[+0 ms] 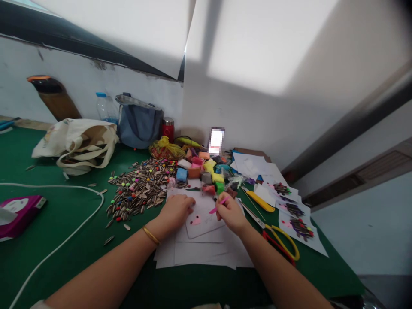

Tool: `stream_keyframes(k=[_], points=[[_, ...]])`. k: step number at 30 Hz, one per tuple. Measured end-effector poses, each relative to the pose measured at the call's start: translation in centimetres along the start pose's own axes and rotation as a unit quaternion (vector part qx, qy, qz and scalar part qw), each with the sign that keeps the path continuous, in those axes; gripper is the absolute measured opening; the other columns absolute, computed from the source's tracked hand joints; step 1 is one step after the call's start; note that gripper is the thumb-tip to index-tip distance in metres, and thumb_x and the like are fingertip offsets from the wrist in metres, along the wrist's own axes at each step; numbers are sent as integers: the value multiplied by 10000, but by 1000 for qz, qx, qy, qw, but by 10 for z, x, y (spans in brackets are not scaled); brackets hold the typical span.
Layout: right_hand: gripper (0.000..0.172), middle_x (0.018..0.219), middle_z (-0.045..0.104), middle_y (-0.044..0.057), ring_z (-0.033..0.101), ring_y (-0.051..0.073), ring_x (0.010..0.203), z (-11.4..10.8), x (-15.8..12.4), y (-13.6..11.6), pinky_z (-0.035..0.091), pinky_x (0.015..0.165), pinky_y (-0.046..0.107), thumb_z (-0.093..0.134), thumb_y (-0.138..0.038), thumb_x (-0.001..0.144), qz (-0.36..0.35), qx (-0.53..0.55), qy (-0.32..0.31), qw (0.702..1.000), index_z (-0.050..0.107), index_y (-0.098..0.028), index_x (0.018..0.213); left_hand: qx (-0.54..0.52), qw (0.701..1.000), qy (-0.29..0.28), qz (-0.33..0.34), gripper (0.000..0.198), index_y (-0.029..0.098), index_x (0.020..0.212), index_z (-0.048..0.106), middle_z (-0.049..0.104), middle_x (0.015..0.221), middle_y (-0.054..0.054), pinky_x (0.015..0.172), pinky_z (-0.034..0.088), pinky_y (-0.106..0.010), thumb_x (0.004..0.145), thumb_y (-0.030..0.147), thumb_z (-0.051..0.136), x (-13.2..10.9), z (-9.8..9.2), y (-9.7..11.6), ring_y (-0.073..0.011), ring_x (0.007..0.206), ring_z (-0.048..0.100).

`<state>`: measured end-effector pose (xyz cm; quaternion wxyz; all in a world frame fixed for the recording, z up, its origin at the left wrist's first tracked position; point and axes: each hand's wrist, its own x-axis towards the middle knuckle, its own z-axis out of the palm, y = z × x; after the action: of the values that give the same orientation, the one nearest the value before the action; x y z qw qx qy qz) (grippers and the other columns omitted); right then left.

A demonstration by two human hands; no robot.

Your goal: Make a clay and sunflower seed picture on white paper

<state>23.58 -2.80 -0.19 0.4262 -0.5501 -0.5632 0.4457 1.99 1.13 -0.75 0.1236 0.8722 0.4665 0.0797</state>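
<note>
My left hand (175,211) rests with curled fingers on the left edge of a white paper sheet (206,227) that lies on a stack of papers. A pink clay shape with dark dots (195,220) sits on that sheet beside my left fingers. My right hand (230,212) is closed in a pinch round a thin pink tool (219,204), its tip pointing down at the sheet. A gold bangle (151,235) circles my left wrist. Just beyond my hands lie several coloured clay blocks (201,169).
A heap of sunflower seeds (141,189) spreads left of the papers on the green table (64,223). Scissors (277,238) and a yellow cutter (260,201) lie at the right, with finished paper pieces (298,225). Bags (83,143), a bottle (104,107) and a white cable (64,240) are on the left.
</note>
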Motion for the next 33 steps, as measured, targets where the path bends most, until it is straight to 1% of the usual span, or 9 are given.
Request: stream_keyframes(k=[4, 6, 9, 13, 18, 23, 27, 30, 33], points=[[186, 550, 488, -94, 474, 113, 417, 13, -21, 5, 361, 444, 217, 441, -184, 754, -2, -23, -9, 1000, 505, -226, 924, -9, 1000, 6, 20, 318, 334, 1145, 680, 654, 986, -55, 851, 376, -379, 880, 201, 563, -2, -2, 0, -256, 1003, 580], [237, 659, 575, -49, 554, 127, 507, 20, -33, 2, 434, 522, 244, 443, -201, 810, -27, -63, -41, 997, 575, -216, 1006, -13, 1000, 2, 29, 335, 361, 1160, 682, 640, 964, -57, 854, 377, -382, 895, 206, 548, -3, -2, -1, -250, 982, 575], [197, 829, 653, 19, 622, 164, 710, 26, -45, -3, 485, 674, 284, 452, -260, 890, -60, -122, -61, 989, 633, -212, 952, -15, 999, 10, 39, 307, 342, 1129, 701, 617, 988, -65, 888, 379, -384, 898, 210, 550, -4, -3, -3, -246, 996, 558], [160, 887, 637, 32, 589, 191, 849, 24, -51, -4, 453, 762, 302, 456, -272, 919, -87, -171, -35, 981, 606, -214, 916, -20, 998, 31, 44, 314, 277, 1171, 657, 605, 1118, -80, 938, 386, -380, 875, 204, 582, -4, -3, -3, -250, 1066, 542], [167, 792, 577, 0, 545, 179, 771, 17, -47, 5, 411, 694, 287, 420, -270, 930, -53, -152, -25, 987, 557, -214, 854, -25, 1000, 13, 0, 316, 188, 1211, 613, 658, 1070, -113, 877, 433, -366, 911, 255, 538, -4, -3, 2, -259, 1018, 601], [162, 730, 535, -21, 517, 168, 707, 16, -42, 6, 391, 648, 274, 416, -265, 921, -41, -121, -50, 991, 546, -216, 837, -1, 1000, -19, -11, 242, 174, 889, 685, 678, 893, -103, 806, 454, -373, 912, 369, 543, -7, -6, 7, -266, 897, 628], [155, 695, 507, -29, 500, 165, 663, 15, -36, 7, 390, 625, 271, 418, -272, 906, -43, -108, -60, 991, 542, -220, 827, -23, 999, 29, 3, 165, 177, 965, 675, 636, 1071, -107, 919, 435, -361, 891, 280, 570, -8, -5, 8, -258, 1058, 570], [154, 706, 522, -23, 514, 174, 675, 11, -27, 9, 403, 630, 275, 417, -302, 893, -38, -102, -24, 994, 538, -224, 840, -37, 999, 25, -13, 296, 191, 1171, 614, 599, 1178, -115, 940, 432, -369, 880, 217, 567, -7, -2, 10, -267, 1133, 532], [165, 766, 568, 1, 552, 194, 743, 4, -18, 10, 439, 683, 293, 415, -329, 876, -35, -92, 58, 993, 542, -223, 879, -22, 999, -1, -39, 342, 213, 1213, 587, 587, 1153, -121, 876, 455, -379, 871, 215, 577, -6, -2, 14, -286, 1105, 545]])
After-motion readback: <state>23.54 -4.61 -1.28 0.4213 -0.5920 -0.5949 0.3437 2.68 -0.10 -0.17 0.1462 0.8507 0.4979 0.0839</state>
